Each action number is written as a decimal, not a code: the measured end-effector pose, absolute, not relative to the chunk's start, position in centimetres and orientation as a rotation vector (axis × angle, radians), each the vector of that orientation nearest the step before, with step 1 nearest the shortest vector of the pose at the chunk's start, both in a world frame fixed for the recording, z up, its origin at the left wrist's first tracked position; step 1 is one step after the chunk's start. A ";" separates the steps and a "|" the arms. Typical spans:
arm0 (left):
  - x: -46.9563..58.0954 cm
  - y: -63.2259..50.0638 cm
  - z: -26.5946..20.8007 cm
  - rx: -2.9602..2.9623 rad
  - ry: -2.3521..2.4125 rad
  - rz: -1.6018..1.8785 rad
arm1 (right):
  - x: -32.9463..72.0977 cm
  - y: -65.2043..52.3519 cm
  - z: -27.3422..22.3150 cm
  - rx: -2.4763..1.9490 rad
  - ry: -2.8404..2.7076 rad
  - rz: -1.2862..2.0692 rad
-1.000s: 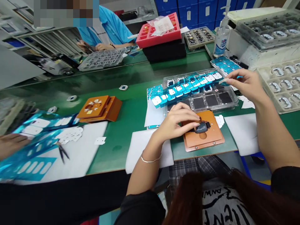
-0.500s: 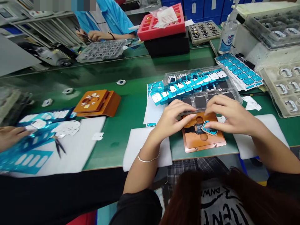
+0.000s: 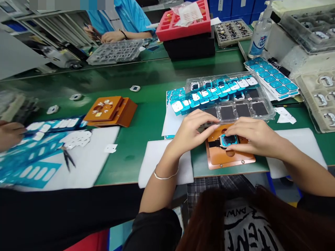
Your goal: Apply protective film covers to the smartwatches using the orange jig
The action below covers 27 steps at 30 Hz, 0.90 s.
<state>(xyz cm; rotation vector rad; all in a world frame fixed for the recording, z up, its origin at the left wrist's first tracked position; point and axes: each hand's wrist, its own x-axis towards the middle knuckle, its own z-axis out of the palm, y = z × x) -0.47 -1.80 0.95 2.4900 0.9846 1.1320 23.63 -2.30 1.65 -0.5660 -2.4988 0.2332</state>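
An orange jig plate (image 3: pixel 219 159) lies flat near the table's front edge. On its middle rests a watch case (image 3: pixel 228 140) with blue film and a dark centre, and a black strip sticks out to its left. My right hand (image 3: pixel 252 137) grips this case from the right, thumb at the lower edge and fingers at the upper. My left hand (image 3: pixel 195 130) hovers by the plate's upper left corner, thumb and forefinger apart, nothing visible between them. Just behind the plate stands a clear plastic tray (image 3: pixel 270 113), with blue film strips (image 3: pixel 209 93) bearing white pieces across it.
White foam pads (image 3: pixel 164 164) flank the plate. To the left stand an orange block fixture (image 3: pixel 112 109), tweezers (image 3: pixel 68 158) and a co-worker's hand (image 3: pixel 10 135). A red box (image 3: pixel 183 24), a pump bottle (image 3: pixel 260 38) and blue sticker sheets (image 3: pixel 274 78) are behind. Another person works opposite.
The watch case was tilted in my right hand and now sits level on the jig plate. My right fingers moved left around it. My left hand stays nearly in place.
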 end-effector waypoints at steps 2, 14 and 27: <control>-0.5 -1.8 1.0 2.485 0.988 1.135 | 23.4 -2.0 1.1 -0.520 -2.493 0.254; -0.5 -1.9 1.1 2.516 0.958 1.112 | 23.4 -2.2 1.2 -0.524 -2.532 0.281; -0.4 -2.2 1.4 2.507 0.963 1.081 | 23.3 -2.7 1.9 -0.681 -2.642 0.295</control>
